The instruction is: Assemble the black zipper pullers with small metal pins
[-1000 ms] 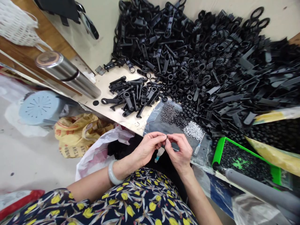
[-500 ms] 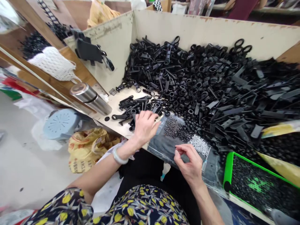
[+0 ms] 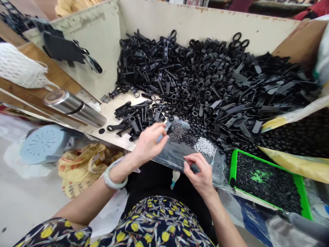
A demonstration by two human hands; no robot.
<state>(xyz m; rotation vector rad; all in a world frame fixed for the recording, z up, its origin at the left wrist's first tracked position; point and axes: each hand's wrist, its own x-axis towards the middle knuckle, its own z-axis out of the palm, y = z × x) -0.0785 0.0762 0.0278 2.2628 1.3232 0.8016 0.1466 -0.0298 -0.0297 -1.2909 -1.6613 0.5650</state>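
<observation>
My left hand is over the left end of a dark plastic-covered tray. Its thumb and fingers curl towards each other, and a dark shape shows at the tips; what they hold cannot be made out. Right of it, over the tray's front edge, my right hand pinches a tiny dark piece between thumb and forefinger. On the tray lie brownish screws, small black pieces and a heap of silver screws. Black plastic levers with ring ends lie beyond my left hand.
A large heap of black plastic parts fills the walled bench. A steel flask lies at the left. At the right are a green-rimmed tray of small black pieces and a yellow bag edge. A blue stool stands lower left.
The view has swung to the right. My left hand has moved off the black levers, rightward and towards my body. My right hand keeps its pinch near the tray's front edge.
</observation>
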